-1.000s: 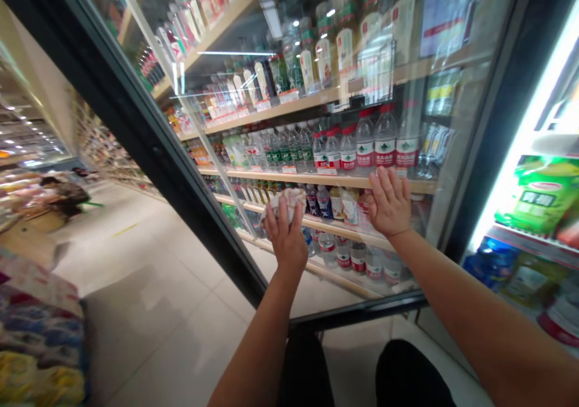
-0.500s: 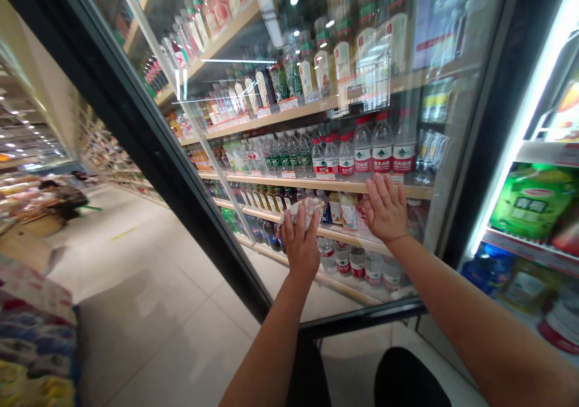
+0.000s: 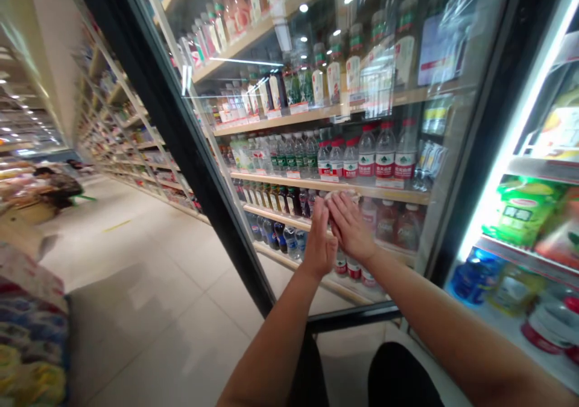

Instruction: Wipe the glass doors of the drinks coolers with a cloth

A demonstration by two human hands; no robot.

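Observation:
My right hand [image 3: 355, 229] lies over a crumpled light cloth [image 3: 340, 196], which shows above its fingertips against the glass door [image 3: 289, 160]. Beside it, my left hand [image 3: 320, 244] is turned on edge, fingers stretched upward and touching or nearly touching the right hand. Its palm appears to hold nothing. Most of the cloth is hidden beneath the right fingers. The door's black frame [image 3: 190, 154] runs slanted to the left of both hands.
Through the glass, shelves of bottles [image 3: 384, 154] are visible. An open lit cooler with green packages [image 3: 520, 211] stands at right. Stacked goods [image 3: 34, 316] sit at lower left on the tiled floor [image 3: 158, 310]. Farther back, a person [image 3: 54, 187] is low near crates.
My right hand has moved left and onto the cloth, which was under my left hand. My left hand has turned on edge and shifted slightly right. The view has shifted a little.

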